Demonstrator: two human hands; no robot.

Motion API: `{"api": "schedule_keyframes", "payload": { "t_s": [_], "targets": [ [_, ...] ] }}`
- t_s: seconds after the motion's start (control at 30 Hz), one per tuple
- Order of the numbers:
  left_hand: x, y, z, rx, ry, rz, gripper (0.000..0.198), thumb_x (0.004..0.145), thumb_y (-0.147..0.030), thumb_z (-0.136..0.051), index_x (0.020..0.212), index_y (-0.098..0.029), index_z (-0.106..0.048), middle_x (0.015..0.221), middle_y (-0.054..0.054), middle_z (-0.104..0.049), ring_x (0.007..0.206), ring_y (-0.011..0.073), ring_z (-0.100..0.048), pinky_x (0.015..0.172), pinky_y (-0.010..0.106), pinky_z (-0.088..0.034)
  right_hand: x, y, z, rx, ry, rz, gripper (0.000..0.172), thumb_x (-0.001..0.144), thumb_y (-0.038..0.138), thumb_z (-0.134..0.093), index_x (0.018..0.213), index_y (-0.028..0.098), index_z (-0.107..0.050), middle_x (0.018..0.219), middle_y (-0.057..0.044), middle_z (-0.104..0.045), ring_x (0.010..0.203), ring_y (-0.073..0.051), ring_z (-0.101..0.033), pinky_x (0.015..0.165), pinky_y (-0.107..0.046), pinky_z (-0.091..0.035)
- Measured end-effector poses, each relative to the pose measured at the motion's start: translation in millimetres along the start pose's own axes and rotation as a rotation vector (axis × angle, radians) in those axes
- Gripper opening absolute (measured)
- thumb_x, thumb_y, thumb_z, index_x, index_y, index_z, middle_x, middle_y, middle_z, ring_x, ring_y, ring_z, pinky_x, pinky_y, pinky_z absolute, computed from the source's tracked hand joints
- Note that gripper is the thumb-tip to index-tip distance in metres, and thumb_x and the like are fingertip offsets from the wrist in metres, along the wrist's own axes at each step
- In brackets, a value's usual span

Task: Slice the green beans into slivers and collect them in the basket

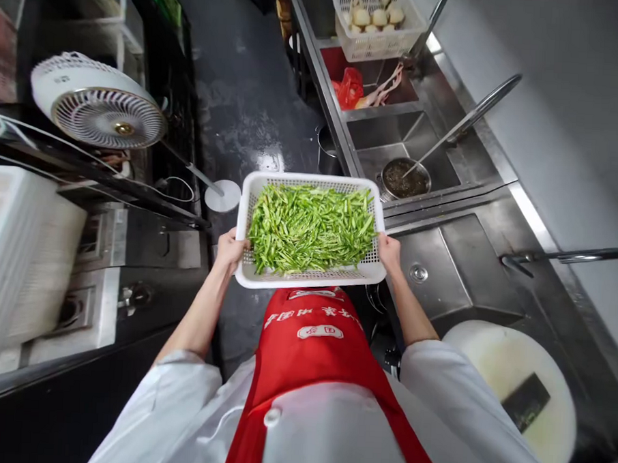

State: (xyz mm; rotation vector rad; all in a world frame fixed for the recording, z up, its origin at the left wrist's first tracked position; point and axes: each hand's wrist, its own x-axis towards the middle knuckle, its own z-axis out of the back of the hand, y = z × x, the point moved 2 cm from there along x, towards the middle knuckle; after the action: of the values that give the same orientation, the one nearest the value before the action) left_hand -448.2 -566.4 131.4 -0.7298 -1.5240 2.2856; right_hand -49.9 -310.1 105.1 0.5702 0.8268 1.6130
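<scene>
A white perforated plastic basket is held level in front of my red apron. Sliced green vegetables cover most of its bottom. My left hand grips the basket's left end, fingers wrapped round the rim. On the opposite end, my right hand is closed on the rim. Both hands' fingertips are partly hidden by the basket.
Steel sinks line the right side, with a pot under running water, a cleaver on a round board, and a basket of pale round items. At left stand a fan and stacked white trays.
</scene>
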Motion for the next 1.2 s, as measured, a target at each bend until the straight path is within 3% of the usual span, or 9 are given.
{"api": "schedule_keyframes", "payload": {
  "t_s": [0.1, 0.23, 0.3, 0.43, 0.67, 0.87, 1.0, 1.2],
  "targets": [
    [-2, 3, 0.8, -0.005, 0.026, 0.058, 0.049, 0.049, -0.022, -0.063, 0.095, -0.010, -0.076, 0.084, 0.004, -0.068, 0.077, 0.0188, -0.061, 0.066, 0.024, -0.048, -3, 0, 3, -0.026, 0.021, 0.009, 0.057, 0.090, 0.067, -0.039, 0.052, 0.024, -0.037, 0.050, 0.004, -0.032, 0.054, -0.012, -0.032, 0.052, -0.027, -0.025],
    [-16, 6, 16.4, -0.045, -0.011, -0.124, 0.061, 0.052, -0.020, -0.063, 0.112, -0.015, -0.075, 0.115, 0.007, -0.068, 0.104, 0.0240, -0.063, 0.082, 0.025, -0.052, -20, -3, 23, 0.004, -0.094, 0.083, 0.052, 0.095, 0.061, -0.040, 0.060, 0.022, -0.044, 0.056, 0.003, -0.040, 0.058, -0.013, -0.035, 0.053, -0.027, -0.026],
    [-13, 12, 11.2, -0.031, -0.012, -0.117, 0.058, 0.052, -0.021, -0.063, 0.108, -0.014, -0.076, 0.118, 0.008, -0.067, 0.106, 0.0248, -0.063, 0.083, 0.025, -0.052, -22, -5, 21, 0.007, -0.095, 0.073, 0.052, 0.095, 0.061, -0.039, 0.059, 0.023, -0.040, 0.055, 0.003, -0.037, 0.057, -0.013, -0.034, 0.053, -0.027, -0.025],
    [4, 19, -12.1, -0.014, 0.039, -0.006, 0.050, 0.050, -0.023, -0.062, 0.096, -0.010, -0.077, 0.104, 0.007, -0.069, 0.094, 0.0238, -0.064, 0.077, 0.026, -0.053, -8, -7, 11, -0.027, -0.033, 0.022, 0.056, 0.091, 0.065, -0.039, 0.053, 0.026, -0.031, 0.050, 0.005, -0.028, 0.054, -0.012, -0.030, 0.053, -0.028, -0.023],
    [-5, 2, 0.0, -0.036, -0.023, -0.290, 0.054, 0.056, -0.018, -0.064, 0.109, -0.015, -0.075, 0.120, 0.007, -0.066, 0.119, 0.0277, -0.059, 0.101, 0.030, -0.050, -12, -7, 36, 0.045, -0.230, 0.135, 0.052, 0.096, 0.063, -0.039, 0.062, 0.023, -0.040, 0.056, 0.005, -0.036, 0.057, -0.012, -0.033, 0.054, -0.027, -0.026],
    [14, 30, -29.0, -0.010, 0.045, -0.145, 0.048, 0.053, -0.020, -0.060, 0.098, -0.012, -0.076, 0.114, 0.008, -0.068, 0.107, 0.0271, -0.062, 0.087, 0.029, -0.052, 3, -18, 3, 0.029, -0.091, 0.047, 0.056, 0.092, 0.067, -0.040, 0.055, 0.024, -0.039, 0.050, 0.005, -0.035, 0.055, -0.012, -0.033, 0.053, -0.027, -0.026],
    [14, 43, -25.2, -0.019, 0.036, -0.140, 0.054, 0.053, -0.021, -0.058, 0.104, -0.014, -0.075, 0.120, 0.007, -0.067, 0.109, 0.0262, -0.061, 0.087, 0.028, -0.051, 0, -25, -2, 0.010, -0.118, 0.040, 0.056, 0.091, 0.067, -0.039, 0.056, 0.024, -0.044, 0.050, 0.003, -0.040, 0.055, -0.014, -0.036, 0.054, -0.027, -0.028],
    [12, 42, -23.0, 0.019, 0.001, -0.064, 0.054, 0.052, -0.019, -0.058, 0.103, -0.014, -0.076, 0.105, 0.006, -0.070, 0.099, 0.0253, -0.064, 0.083, 0.030, -0.052, -4, -24, -6, -0.029, -0.114, 0.066, 0.055, 0.092, 0.065, -0.038, 0.057, 0.023, -0.046, 0.052, 0.002, -0.045, 0.057, -0.014, -0.038, 0.055, -0.027, -0.029]
  ]
}}
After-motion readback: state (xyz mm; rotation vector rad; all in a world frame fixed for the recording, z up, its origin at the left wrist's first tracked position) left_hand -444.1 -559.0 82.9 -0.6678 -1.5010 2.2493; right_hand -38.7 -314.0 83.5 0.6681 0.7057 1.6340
